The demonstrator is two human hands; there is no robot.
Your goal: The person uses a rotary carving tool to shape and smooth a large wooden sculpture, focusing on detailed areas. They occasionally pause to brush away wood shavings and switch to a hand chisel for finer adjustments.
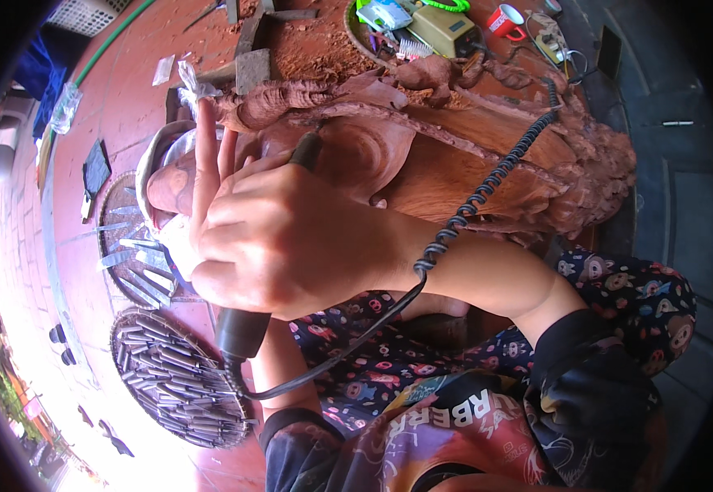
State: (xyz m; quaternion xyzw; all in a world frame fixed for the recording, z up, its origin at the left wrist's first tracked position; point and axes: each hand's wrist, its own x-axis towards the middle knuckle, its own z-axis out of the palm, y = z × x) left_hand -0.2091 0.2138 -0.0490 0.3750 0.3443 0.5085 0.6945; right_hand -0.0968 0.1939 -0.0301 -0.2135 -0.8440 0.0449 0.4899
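My right hand (283, 238) is wrapped around a black rotary carving tool (240, 332), its narrow front end (307, 151) pointing at the wood. The tip appears to meet the surface beside a carved ridge. A coiled black cord (500, 170) runs from the tool's rear across my right forearm. Beneath lies a large reddish-brown wood carving (463, 180) with smooth grain, curved rings and knobbly edges. Mostly hidden behind my right hand, my left hand (206, 160) shows stretched-out fingers by the carving's left end. Whether its palm presses on the wood is hidden.
Left of my legs, a round basket (248, 402) holds several dark-handled tools; another basket (104, 215) holds pale flat blades. Wood blocks (252, 72) and shavings (311, 49) lie beyond the carving. A beige box (443, 33), red mug (506, 22) and power strip (549, 43) stand at the back.
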